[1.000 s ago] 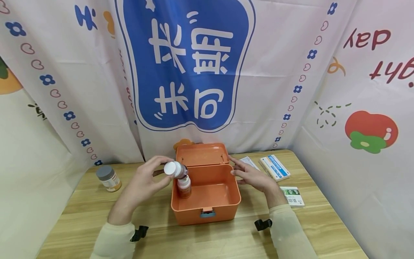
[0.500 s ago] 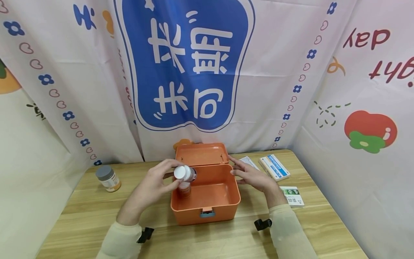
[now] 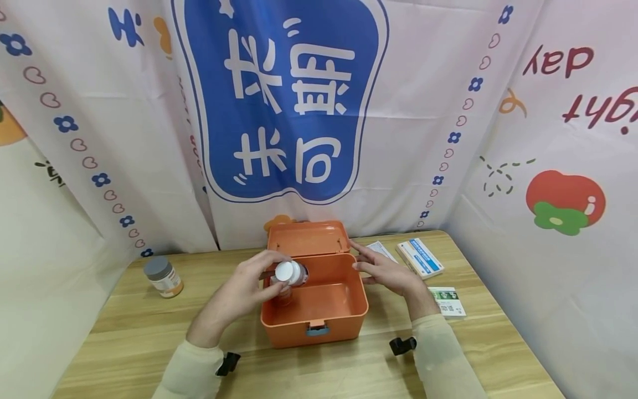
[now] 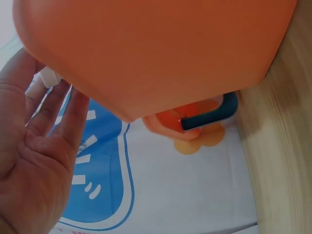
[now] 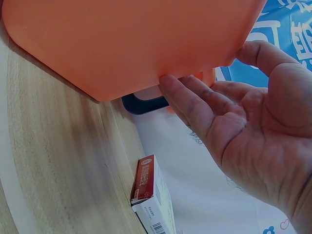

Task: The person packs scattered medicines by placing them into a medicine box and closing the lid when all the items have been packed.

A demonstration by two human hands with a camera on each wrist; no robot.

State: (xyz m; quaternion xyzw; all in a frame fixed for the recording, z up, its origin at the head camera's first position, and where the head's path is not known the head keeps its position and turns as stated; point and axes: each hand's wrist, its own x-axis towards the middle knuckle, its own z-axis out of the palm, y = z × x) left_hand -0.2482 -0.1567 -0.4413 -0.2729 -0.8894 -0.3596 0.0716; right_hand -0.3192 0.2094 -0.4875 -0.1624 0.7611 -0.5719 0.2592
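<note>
In the head view, my left hand (image 3: 239,291) pinches a small bottle with a white cap (image 3: 286,271), tilted over the left part of an open orange storage box (image 3: 319,337). Beneath it, inside the box, stands a second bottle (image 3: 285,298), largely hidden. My right hand (image 3: 386,271) rests on the box's right side, fingers extended along the outer wall. The left wrist view has the box wall (image 4: 156,53) covering most of the held bottle; only a bit of white (image 4: 49,77) shows by the fingers. The right wrist view shows fingertips touching the wall (image 5: 122,44).
A grey-lidded jar (image 3: 163,277) stands at the table's left. Medicine cartons lie on the right: a blue-and-white one (image 3: 420,257), a green-and-white one (image 3: 448,302) and one partly behind my right hand (image 3: 382,250). The box's lid (image 3: 309,238) leans back near the curtain.
My left hand has moved right and slightly down with the bottle, from the box's left rim to over its inside. The right hand stays at the box's side.
</note>
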